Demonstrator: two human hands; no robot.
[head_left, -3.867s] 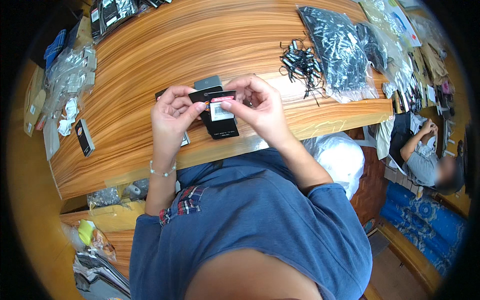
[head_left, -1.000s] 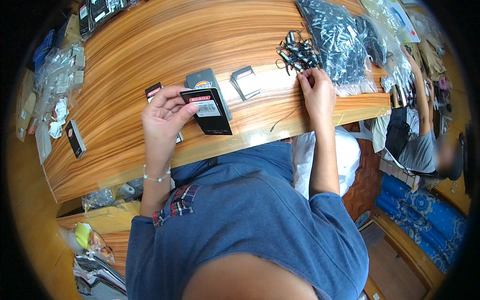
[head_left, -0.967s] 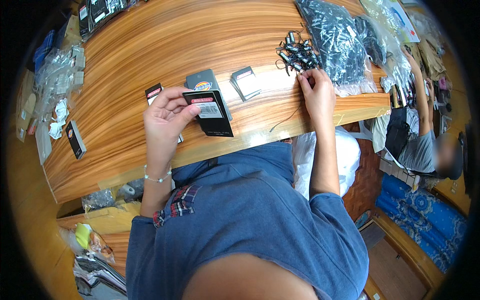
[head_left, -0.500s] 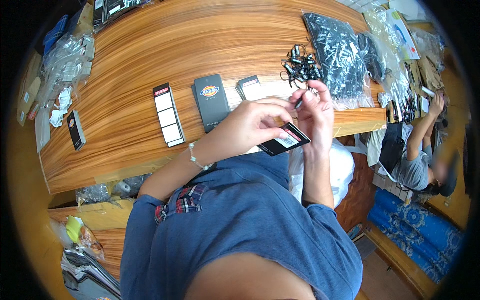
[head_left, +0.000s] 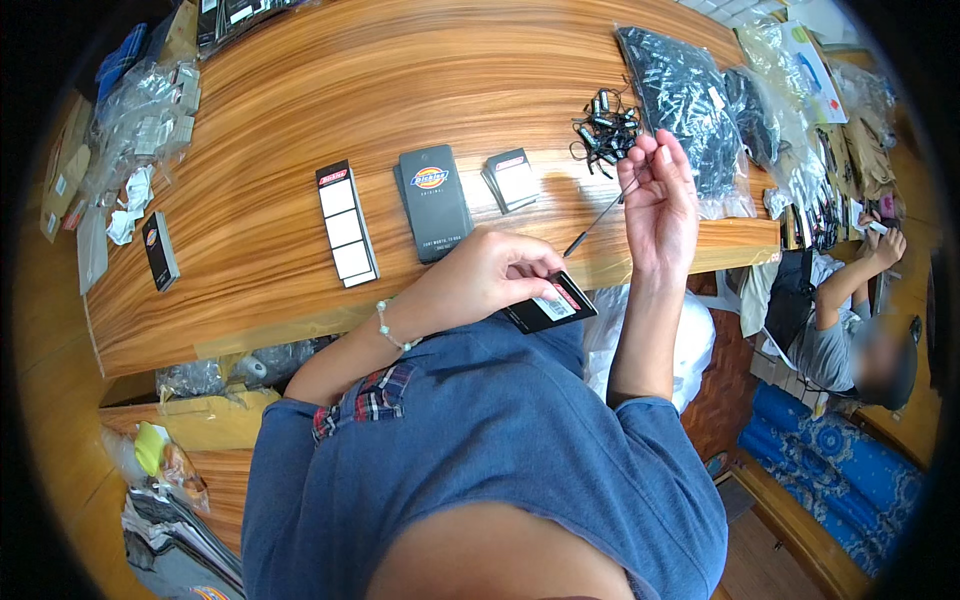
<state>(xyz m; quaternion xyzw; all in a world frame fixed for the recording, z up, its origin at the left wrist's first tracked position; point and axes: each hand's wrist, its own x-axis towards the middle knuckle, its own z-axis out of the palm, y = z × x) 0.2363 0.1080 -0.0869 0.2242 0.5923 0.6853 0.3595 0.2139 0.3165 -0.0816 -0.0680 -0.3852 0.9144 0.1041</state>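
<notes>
My left hand (head_left: 498, 272) pinches black hang tags (head_left: 548, 314) with a white label, just off the table's front edge. To its right, my right hand (head_left: 662, 212) is raised, its fingertips closed on one end of a black tag string (head_left: 597, 222). That string runs taut and slanting down toward the tags, with a thicker dark piece low on it; whether it passes through a tag hole is too small to see. Beyond the right hand lies a loose pile of black tag strings (head_left: 606, 130). Past the left hand sit grey hang tags (head_left: 437, 208) and a small stack of white-faced tags (head_left: 515, 182).
A tall stack of white-panelled tags (head_left: 347, 232) and a black tag stack (head_left: 160, 252) lie leftward on the wooden table (head_left: 400, 80). A clear bag of black strings (head_left: 685, 120) lies far right. Plastic packs (head_left: 145, 125) line the left edge. Another person (head_left: 850, 320) works at right.
My right hand has moved up and away from the left, drawing the black string out between them. The left hand has lowered slightly and leftward with the tags.
</notes>
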